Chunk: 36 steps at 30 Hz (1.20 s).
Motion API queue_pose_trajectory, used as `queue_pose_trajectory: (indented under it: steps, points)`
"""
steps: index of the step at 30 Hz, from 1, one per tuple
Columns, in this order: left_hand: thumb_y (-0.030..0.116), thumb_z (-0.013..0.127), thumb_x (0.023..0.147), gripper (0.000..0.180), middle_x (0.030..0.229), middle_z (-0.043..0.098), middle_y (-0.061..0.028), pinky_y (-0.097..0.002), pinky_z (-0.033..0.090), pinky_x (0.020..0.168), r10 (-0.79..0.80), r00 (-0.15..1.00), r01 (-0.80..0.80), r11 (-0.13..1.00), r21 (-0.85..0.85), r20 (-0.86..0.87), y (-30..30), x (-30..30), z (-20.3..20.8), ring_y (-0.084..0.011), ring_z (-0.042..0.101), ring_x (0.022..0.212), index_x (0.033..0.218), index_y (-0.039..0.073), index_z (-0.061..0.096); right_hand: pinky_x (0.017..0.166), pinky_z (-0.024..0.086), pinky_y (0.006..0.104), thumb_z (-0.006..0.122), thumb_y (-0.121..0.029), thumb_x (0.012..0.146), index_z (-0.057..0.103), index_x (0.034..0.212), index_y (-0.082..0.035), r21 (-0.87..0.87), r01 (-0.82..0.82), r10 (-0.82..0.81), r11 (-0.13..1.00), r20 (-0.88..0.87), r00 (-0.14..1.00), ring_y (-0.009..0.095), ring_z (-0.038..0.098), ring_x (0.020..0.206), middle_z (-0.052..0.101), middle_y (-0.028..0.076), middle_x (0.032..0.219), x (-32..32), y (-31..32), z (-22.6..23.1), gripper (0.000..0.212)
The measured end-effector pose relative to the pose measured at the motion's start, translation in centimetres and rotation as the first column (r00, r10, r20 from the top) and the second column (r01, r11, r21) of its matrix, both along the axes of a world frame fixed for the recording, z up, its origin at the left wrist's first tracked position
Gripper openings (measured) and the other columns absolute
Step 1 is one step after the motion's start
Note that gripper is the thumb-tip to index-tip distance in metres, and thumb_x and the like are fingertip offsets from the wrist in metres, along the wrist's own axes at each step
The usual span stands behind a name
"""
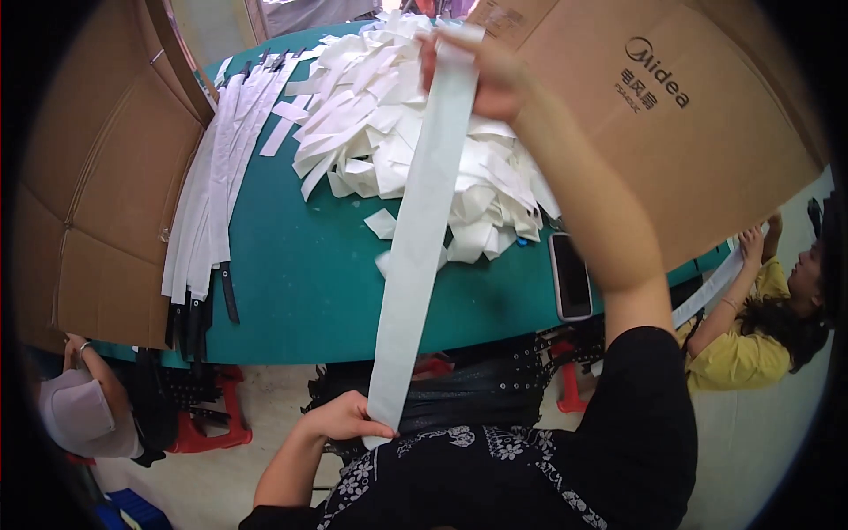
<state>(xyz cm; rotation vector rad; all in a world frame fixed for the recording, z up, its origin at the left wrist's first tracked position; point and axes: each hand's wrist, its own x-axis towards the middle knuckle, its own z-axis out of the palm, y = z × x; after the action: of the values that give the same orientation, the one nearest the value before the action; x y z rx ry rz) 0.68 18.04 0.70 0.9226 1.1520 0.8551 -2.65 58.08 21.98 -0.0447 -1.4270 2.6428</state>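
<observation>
White strip (417, 247) is stretching lengthwise away from me and rightward over the tabletop (305, 300). My left hand (352, 417) is pinching its near end; my blurred right hand (490, 78) is gripping the far one.

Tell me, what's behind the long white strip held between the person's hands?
Past the long white strip show the pile of white strips, the green tabletop and, lower down, black eyeleted straps. Whatever lies directly behind it is covered and cannot be seen.
</observation>
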Motion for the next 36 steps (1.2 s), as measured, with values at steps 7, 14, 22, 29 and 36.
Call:
queue_pose_trajectory:
  steps: [7, 14, 22, 29, 36]
  points:
    - [0.007, 0.058, 0.081, 0.018, 0.083, 0.061, -0.0014, -0.0225, 0.046, 0.067, 0.624, 0.781, -0.625, 0.778, 0.063, 0.04, 7.5, 0.8, 3.7, -0.0067, 0.055, 0.075, 0.096, -0.003, 0.059, 0.087, 0.039, 0.0462, 0.052, -0.046, 0.081, 0.04, 0.124, -0.003, 0.317, 0.166, -0.184, 0.934, 0.028, 0.983, 0.029, 0.045, 0.111, 0.031, 0.016, 0.134, -7.5, 19.4, 5.2, 0.062]
    - [0.019, 0.05, 0.089, 0.027, 0.086, 0.062, -0.0059, -0.0239, 0.046, 0.068, 0.618, 0.712, -0.619, 0.776, -0.117, 0.334, 15.9, -2.9, 2.0, -0.0098, 0.057, 0.074, 0.098, -0.005, 0.059, 0.056, 0.042, 0.0264, 0.05, -0.045, 0.084, 0.055, 0.094, -0.002, 0.911, 0.312, -0.82, 0.269, 0.046, 0.571, 0.01, 0.05, 0.066, 0.053, 0.003, 0.075, -0.1, 15.4, -4.4, 0.045]
    - [0.022, 0.053, 0.087, 0.025, 0.078, 0.061, -0.0009, -0.0198, 0.041, 0.056, 0.657, 0.69, -0.64, 0.75, -0.168, 0.302, 18.2, -1.9, 2.5, -0.0054, 0.052, 0.064, 0.095, 0.001, 0.062, 0.05, 0.042, 0.0189, 0.06, -0.021, 0.081, 0.063, 0.091, -0.002, 0.479, -0.154, -0.161, 0.864, 0.554, 0.817, 0.007, 0.053, 0.059, 0.061, 0.001, 0.075, 14.9, -9.3, -16.3, 0.021]
    - [0.011, 0.059, 0.081, 0.013, 0.071, 0.057, 0.0007, -0.0184, 0.039, 0.055, 0.771, 0.624, -0.633, 0.592, 0.498, -0.124, 17.1, 5.6, 3.4, -0.0043, 0.048, 0.062, 0.09, 0.001, 0.061, 0.047, 0.038, 0.0168, 0.064, -0.017, 0.079, 0.061, 0.078, -0.003, 0.22, 0.485, -0.533, 0.846, 0.363, 0.764, 0.003, 0.046, 0.051, 0.057, -0.001, 0.066, 20.3, -8.3, -18.7, 0.015]
    - [0.017, 0.058, 0.079, 0.019, 0.088, 0.057, -0.0102, -0.0346, 0.046, 0.07, 0.344, 0.668, 0.176, 0.788, 0.59, -0.66, 19.6, 14.9, -6.7, -0.0253, 0.056, 0.079, 0.089, 0.001, 0.06, 0.047, 0.035, 0.0159, 0.066, -0.019, 0.079, 0.059, 0.079, -0.003, 0.231, 0.567, -0.612, 0.791, 0.329, 0.719, 0.003, 0.041, 0.05, 0.054, -0.002, 0.065, 24.3, -7.0, -19.0, 0.018]
